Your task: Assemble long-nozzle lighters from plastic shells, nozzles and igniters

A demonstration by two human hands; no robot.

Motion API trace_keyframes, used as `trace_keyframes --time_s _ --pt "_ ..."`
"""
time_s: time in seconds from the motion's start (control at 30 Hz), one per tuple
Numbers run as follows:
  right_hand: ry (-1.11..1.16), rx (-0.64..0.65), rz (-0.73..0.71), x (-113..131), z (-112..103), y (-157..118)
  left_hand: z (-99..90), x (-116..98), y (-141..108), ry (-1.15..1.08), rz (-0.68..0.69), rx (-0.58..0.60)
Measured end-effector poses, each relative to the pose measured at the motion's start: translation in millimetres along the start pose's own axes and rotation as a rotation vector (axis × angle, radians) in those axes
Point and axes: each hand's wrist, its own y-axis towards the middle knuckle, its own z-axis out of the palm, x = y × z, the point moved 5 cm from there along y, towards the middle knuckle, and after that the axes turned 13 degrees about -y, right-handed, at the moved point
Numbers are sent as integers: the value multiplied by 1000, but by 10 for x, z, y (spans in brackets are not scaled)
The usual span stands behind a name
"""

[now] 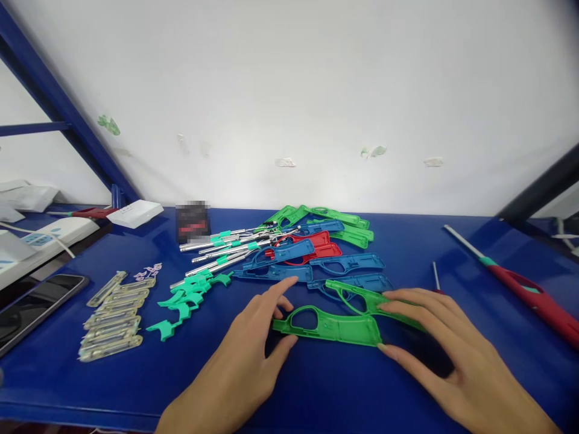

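Two green plastic half shells lie in front of me on the blue table. The nearer shell [346, 328] has its hollow side up, with a trigger loop at its left. My left hand [246, 343] is at that loop end, fingers apart. My right hand [446, 343] is spread at the right: its thumb tip is by the nearer shell's right end, and its fingers rest over the farther green shell [357, 295]. Just behind are blue half shells [348, 262] and red ones [312, 246].
Metal rods with teal clips [230, 248] lie behind teal triggers [185, 295]. Clear fluid tubes [113, 322] and a phone [40, 301] are at the left. An assembled red lighter [534, 295] is at the right. More green shells [339, 217] sit near the wall.
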Motion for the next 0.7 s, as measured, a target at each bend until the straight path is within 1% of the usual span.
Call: trace_keyframes --time_s 0.1,0.2,0.4,0.5,0.6,0.7 --pt "-19 1 26 -32 24 -3 -10 -14 -2 3 -4 -2" --pt "-35 17 23 -35 37 1 -54 -14 -8 36 6 -8" --pt "-19 18 43 -92 77 -2 -237 78 47 134 22 -38" --pt "6 20 60 -116 86 -2 -302 85 70 171 41 -53" --pt "22 -2 63 -89 38 7 -325 57 71 210 63 -73" --pt "55 -68 57 -30 -62 14 -316 32 73 249 84 -91"
